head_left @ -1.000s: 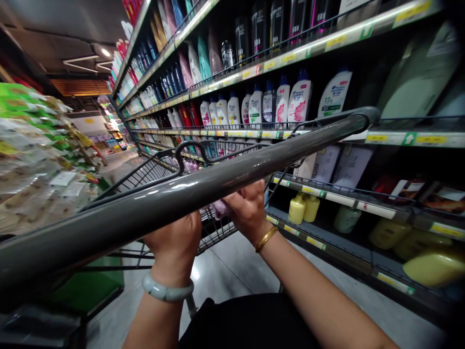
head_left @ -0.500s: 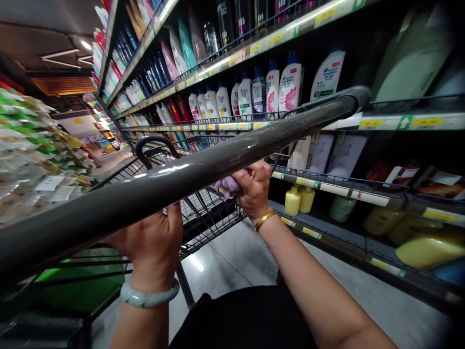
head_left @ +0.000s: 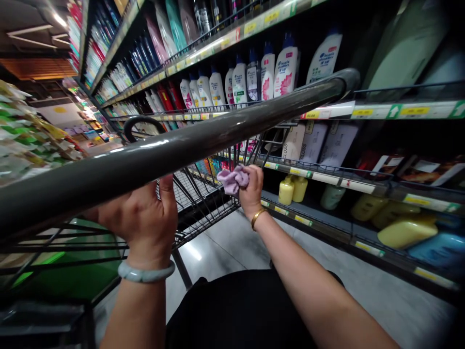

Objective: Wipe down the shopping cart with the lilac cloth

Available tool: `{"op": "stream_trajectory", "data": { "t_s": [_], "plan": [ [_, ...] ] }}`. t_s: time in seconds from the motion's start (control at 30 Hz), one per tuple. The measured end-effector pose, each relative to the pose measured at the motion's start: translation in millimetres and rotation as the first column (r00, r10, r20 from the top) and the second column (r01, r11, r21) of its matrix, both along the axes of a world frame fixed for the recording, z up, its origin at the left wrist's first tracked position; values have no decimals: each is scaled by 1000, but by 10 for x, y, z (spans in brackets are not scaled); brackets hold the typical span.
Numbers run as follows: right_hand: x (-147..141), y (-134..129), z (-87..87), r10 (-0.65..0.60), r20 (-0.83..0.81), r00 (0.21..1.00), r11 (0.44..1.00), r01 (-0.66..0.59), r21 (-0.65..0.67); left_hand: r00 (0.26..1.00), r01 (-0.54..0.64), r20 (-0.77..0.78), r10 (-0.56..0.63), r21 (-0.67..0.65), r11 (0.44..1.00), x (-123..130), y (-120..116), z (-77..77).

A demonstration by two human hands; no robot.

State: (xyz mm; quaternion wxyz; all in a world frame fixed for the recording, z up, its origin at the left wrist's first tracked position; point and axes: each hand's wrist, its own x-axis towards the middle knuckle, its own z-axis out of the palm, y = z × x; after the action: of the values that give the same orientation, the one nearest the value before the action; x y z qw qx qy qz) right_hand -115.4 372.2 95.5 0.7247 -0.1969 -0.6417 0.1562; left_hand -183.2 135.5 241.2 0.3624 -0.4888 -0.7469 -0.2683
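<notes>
Out from beneath the handlebar (head_left: 203,138) comes the right hand (head_left: 250,190), bringing the purple cloth (head_left: 229,181) into full view — half a second ago the bar hid part of it. Right fingers are curled tight around the bunched cloth, a loose fold poking out to the left, just beside the wire side of the cart (head_left: 209,220). And the left hand (head_left: 141,218)? It sits under the bar, thumb up, the other fingers running leftward until the bar covers their tips, so how far they close, or on what, I cannot tell.

Moving out to the wrists: a gold bracelet (head_left: 257,220) on the right, a pale green bangle (head_left: 145,272) on the left. Black clothing (head_left: 236,310) fills the bottom middle, with shiny grey floor (head_left: 225,252) behind it.

Over on the right rise the shelves (head_left: 363,112) — white shampoo bottles (head_left: 286,68) with blue tops in a row, purple packs (head_left: 312,140) one level down, two yellow bottles (head_left: 286,191) below those. Across at the far left hang blurred packets (head_left: 32,131), and a green panel (head_left: 83,257) shows beneath the cart's wires.
</notes>
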Motion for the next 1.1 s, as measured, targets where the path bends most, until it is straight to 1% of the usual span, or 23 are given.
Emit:
{"op": "stream_trajectory", "data": {
  "t_s": [0.07,0.1,0.13,0.17,0.23,0.3,0.33,0.37,0.43,0.5,0.53,0.57,0.63,0.7,0.73,0.8,0.83,0.9,0.93,1.0,1.1],
  "plan": [
    [-153,-92,-227,-17,-48,999,994,11,-113,991,-132,5,133,106,985,10,3,21],
    [-221,-170,-287,-30,-79,996,986,16,-165,984,-175,-1,177,133,976,-1,8,23],
    [-274,-267,-299,-46,-110,993,978,23,-206,980,-196,-16,200,135,971,-15,18,22],
    [-309,-379,-265,-46,-128,991,974,16,-226,975,-213,-34,219,131,968,-26,32,21],
    [-324,-620,-112,14,-88,996,979,-31,-201,960,-267,-47,275,132,955,-21,69,21],
    [-293,-829,36,133,63,989,987,-126,-100,943,-324,-35,331,135,936,22,107,32],
    [-274,-901,68,171,148,974,985,-167,-44,937,-341,-30,348,133,931,49,120,39],
    [-260,-948,64,188,229,955,981,-194,3,934,-351,-24,356,130,927,73,127,45],
    [-250,-979,-21,172,347,922,978,-201,48,938,-341,-29,346,118,933,101,119,50],
    [-259,-975,-112,142,415,899,984,-173,37,946,-309,-62,318,122,943,97,85,43],
    [-265,-980,-123,129,427,895,987,-158,33,950,-290,-84,301,121,949,87,63,37],
    [-270,-997,-103,120,426,897,987,-154,46,952,-272,-108,285,117,955,77,41,30],
    [-281,-1063,1,108,411,905,975,-177,134,954,-252,-141,265,105,962,66,6,21],
    [-301,-1144,103,99,410,907,940,-221,262,953,-251,-150,264,97,963,68,-10,15],
    [-318,-1178,120,90,428,899,918,-242,314,952,-255,-150,268,97,962,71,-12,12],
    [-362,-1223,78,72,504,861,882,-291,370,950,-263,-149,275,94,960,74,-12,4],
    [-386,-1239,34,65,550,832,876,-312,367,949,-265,-152,277,92,960,72,-14,-2],
    [-426,-1279,-30,70,621,781,888,-333,317,948,-262,-164,272,78,962,63,-27,-14],
    [-440,-1307,-27,78,622,779,899,-324,293,949,-257,-171,265,68,964,59,-38,-19],
    [-457,-1378,58,80,560,824,916,-282,284,952,-241,-179,248,57,969,61,-66,-27],
    [-481,-1455,226,58,415,908,910,-219,352,957,-218,-181,225,59,974,85,-106,-48]
  ]
}}
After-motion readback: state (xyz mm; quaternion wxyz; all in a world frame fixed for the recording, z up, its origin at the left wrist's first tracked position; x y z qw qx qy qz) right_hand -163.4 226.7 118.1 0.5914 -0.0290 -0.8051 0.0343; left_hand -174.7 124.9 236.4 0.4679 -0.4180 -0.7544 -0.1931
